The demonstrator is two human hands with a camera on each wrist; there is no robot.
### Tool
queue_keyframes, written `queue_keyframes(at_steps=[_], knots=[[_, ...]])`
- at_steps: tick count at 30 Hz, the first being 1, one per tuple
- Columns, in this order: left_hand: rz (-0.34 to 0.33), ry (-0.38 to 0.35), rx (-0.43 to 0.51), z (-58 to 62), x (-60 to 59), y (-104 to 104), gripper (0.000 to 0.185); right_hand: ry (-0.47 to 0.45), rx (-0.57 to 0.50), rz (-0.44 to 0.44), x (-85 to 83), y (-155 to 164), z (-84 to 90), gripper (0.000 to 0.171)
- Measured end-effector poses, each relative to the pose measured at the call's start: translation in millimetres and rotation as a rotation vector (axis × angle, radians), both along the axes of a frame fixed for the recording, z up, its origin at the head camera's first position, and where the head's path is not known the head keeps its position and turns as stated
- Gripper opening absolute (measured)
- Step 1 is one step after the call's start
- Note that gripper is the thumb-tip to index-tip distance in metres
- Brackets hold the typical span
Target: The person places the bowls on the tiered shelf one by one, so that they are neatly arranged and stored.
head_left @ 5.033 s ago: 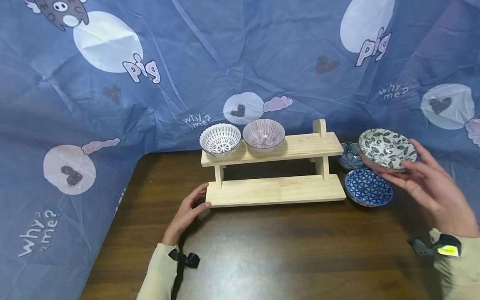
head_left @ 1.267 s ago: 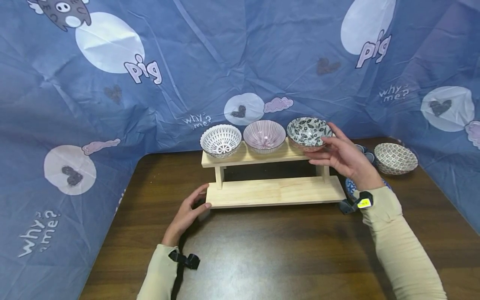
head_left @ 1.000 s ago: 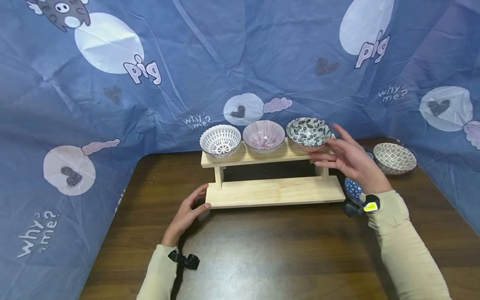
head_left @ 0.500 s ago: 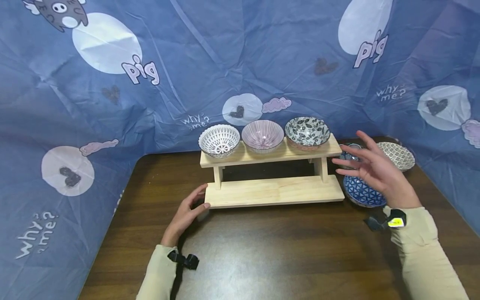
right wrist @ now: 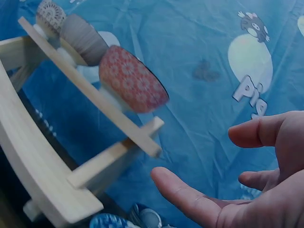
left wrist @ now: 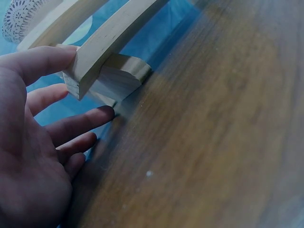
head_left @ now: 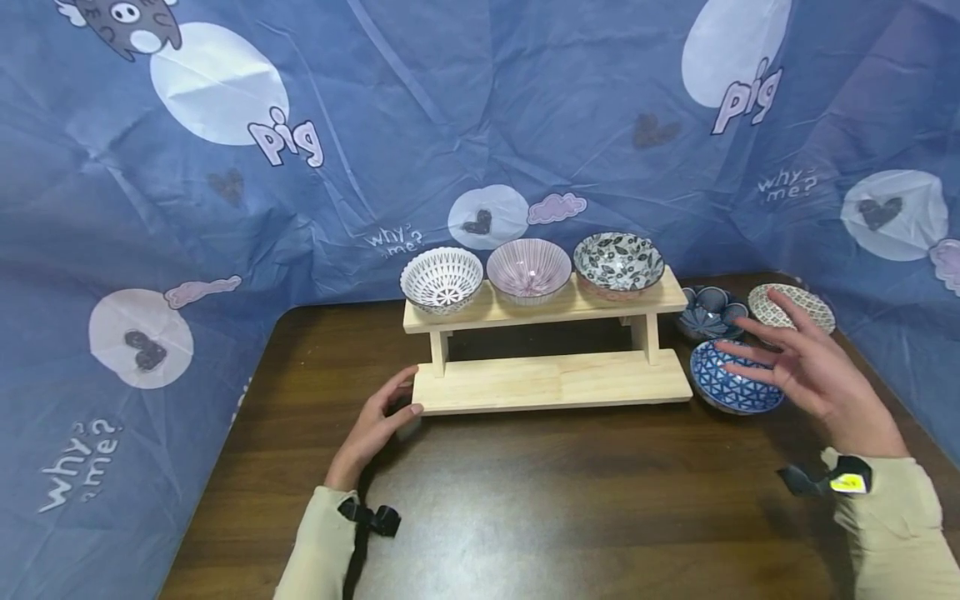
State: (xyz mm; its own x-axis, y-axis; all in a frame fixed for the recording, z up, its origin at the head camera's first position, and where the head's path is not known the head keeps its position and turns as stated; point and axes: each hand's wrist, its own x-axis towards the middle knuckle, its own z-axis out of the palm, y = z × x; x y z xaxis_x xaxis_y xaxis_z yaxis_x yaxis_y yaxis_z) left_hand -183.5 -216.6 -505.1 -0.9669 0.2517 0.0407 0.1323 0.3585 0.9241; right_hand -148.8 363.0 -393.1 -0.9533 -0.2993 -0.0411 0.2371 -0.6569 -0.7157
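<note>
A two-tier wooden rack (head_left: 547, 382) stands on the dark table. Three bowls sit on its top shelf: a white geometric bowl (head_left: 441, 279), a pink striped bowl (head_left: 528, 271) and a black-and-white leaf bowl (head_left: 618, 262), red outside (right wrist: 133, 85). My left hand (head_left: 378, 421) rests against the rack's lower left corner (left wrist: 88, 76), thumb on the board's end. My right hand (head_left: 813, 371) hovers with fingers spread and holds nothing, above a blue triangle-pattern bowl (head_left: 731, 377). A dark blue flower bowl (head_left: 707, 310) and a cream patterned bowl (head_left: 793, 305) lie beyond it.
A blue printed sheet (head_left: 480, 125) hangs behind and drapes both sides of the table. The rack's lower shelf holds nothing. Bare dark wood (head_left: 562, 500) stretches in front of the rack toward me.
My right hand set the leaf bowl on the top shelf's right end, let go and drew back to the right over the blue bowl. The left hand stayed at the rack's corner.
</note>
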Motion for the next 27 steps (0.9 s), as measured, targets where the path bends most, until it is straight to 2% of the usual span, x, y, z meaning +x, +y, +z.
queue_keyframes(at_steps=[4,10,16,17,20,23,24,27], knots=[[0.005,0.0,0.005,0.6,-0.8,1,0.061,0.023,-0.072,0.009,8.0,15,-8.4,0.068],[0.0,0.004,0.004,0.2,-0.6,1,0.061,0.084,-0.11,0.004,19.6,34,-20.4,0.051],[0.002,-0.006,0.004,-0.6,0.4,1,0.061,0.059,-0.139,-0.026,30.9,49,-29.2,0.059],[0.001,-0.006,0.004,-0.6,0.5,1,0.061,0.094,-0.119,-0.012,33.4,52,-31.6,0.065],[-0.001,-0.003,0.006,-1.0,0.4,1,0.061,0.114,-0.109,0.011,39.8,58,-35.7,0.075],[-0.005,0.004,0.007,-1.0,0.2,1,0.061,0.112,-0.116,0.01,44.1,64,-40.5,0.074],[-0.005,0.006,0.009,-0.9,0.2,0,0.061,0.067,-0.141,-0.009,44.7,65,-41.1,0.07],[-0.004,0.006,0.009,-0.6,0.2,0,0.061,0.027,-0.151,-0.042,46.6,70,-46.3,0.065]])
